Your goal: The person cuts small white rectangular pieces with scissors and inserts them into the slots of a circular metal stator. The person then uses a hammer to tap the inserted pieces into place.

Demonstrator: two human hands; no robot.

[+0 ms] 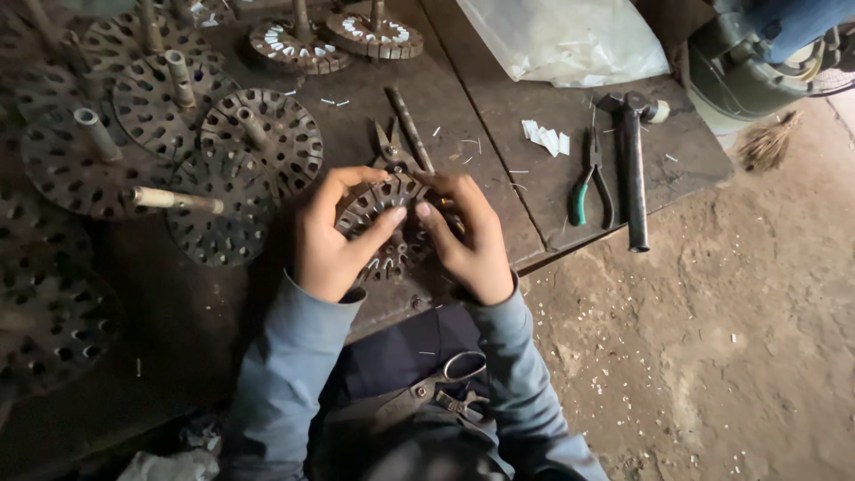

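My left hand (pixel 331 236) and my right hand (pixel 468 236) both grip a round slotted metal rotor core (pixel 385 233) held over the front edge of a low dark wooden board (pixel 463 107). My thumbs press on its top face from either side. Small white slips sit in some of its slots. Behind the core, partly hidden by my fingers, lie a pair of scissors (pixel 388 142) and a thin metal rod (pixel 408 126).
Several similar slotted discs on shafts (pixel 258 134) are piled at the left. Green-handled pliers (pixel 590 183), a hammer (pixel 632 169), white paper slips (pixel 545 136) and a plastic bag (pixel 565 40) lie at the right. A motor housing (pixel 766 62) stands on the dirt floor.
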